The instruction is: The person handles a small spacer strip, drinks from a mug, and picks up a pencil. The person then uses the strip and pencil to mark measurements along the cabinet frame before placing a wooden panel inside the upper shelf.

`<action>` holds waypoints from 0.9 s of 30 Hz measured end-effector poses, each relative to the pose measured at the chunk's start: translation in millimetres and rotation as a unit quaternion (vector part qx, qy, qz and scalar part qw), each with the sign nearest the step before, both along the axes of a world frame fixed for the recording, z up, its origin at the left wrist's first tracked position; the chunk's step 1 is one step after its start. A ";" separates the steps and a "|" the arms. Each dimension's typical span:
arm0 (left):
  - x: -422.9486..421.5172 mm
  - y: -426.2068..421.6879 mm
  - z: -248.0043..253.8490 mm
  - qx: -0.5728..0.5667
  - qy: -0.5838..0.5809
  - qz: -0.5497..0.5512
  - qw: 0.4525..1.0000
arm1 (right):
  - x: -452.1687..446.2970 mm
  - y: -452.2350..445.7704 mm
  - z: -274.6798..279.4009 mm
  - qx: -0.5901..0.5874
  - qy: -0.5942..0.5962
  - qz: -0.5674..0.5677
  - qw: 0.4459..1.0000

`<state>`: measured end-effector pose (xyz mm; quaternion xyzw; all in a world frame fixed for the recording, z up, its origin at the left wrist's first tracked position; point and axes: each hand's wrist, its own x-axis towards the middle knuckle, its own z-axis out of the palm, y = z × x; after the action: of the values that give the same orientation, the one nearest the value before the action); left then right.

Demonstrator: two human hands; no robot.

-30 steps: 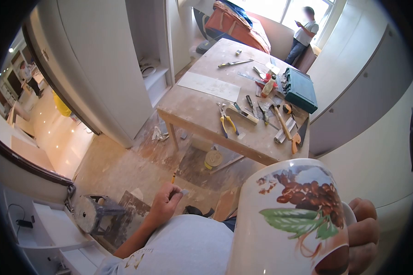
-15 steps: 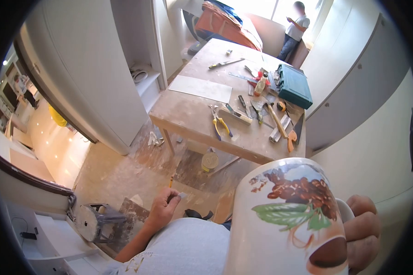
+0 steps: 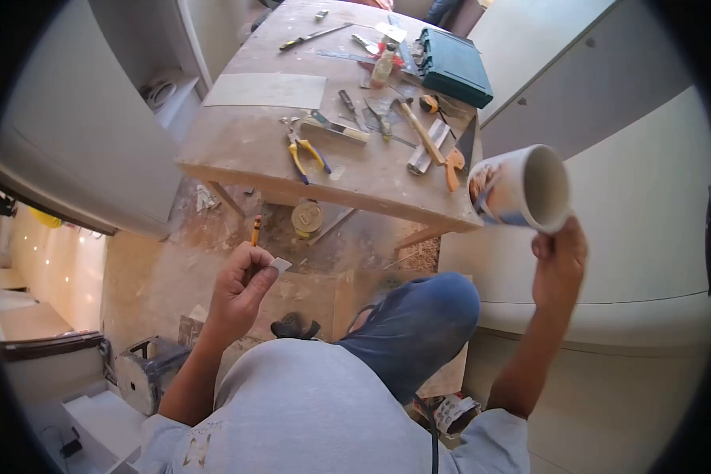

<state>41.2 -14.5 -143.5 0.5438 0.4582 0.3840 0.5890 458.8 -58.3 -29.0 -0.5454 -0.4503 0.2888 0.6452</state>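
Note:
My right hand (image 3: 562,257) grips a printed mug (image 3: 496,188) by its handle side, out at the right by the table's near corner. The mug is tilted, its mouth turned to the right; its contents cannot be made out. In front of my body, my left hand (image 3: 238,294) is closed on a yellow pencil (image 3: 256,231) that sticks up from the fist. A small white flat piece (image 3: 280,265) is pinched between thumb and fingers of the same hand.
The wooden table (image 3: 237,146) bears pliers (image 3: 303,155), a hammer (image 3: 423,134), a handsaw (image 3: 455,166), a tape measure (image 3: 429,103), a glass bottle (image 3: 383,66), a white panel (image 3: 267,90) and a green case (image 3: 456,66). Beneath stands a round can (image 3: 307,218). Cabinets flank both sides.
The mug has moved away from close before the camera, out toward the table's right corner, and tipped. My view has swung downward. My left hand still holds the pencil and white piece.

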 end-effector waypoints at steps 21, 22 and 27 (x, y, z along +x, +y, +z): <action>20.8 12.5 -49.6 -0.068 0.073 0.171 0.980 | 217.1 140.6 -380.7 -0.197 -0.029 -0.258 0.945; 22.2 14.6 -51.2 -0.061 0.074 0.168 0.981 | 216.7 142.9 -382.9 -0.187 0.011 -0.257 0.948; 25.6 25.0 -54.4 -0.034 0.042 0.152 0.987 | 211.4 147.0 -367.5 -0.170 0.111 -0.239 0.949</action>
<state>66.8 10.6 -197.9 0.4626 0.5729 0.4302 0.5223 670.2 88.7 -396.6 -0.7033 -0.1760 0.2570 0.6390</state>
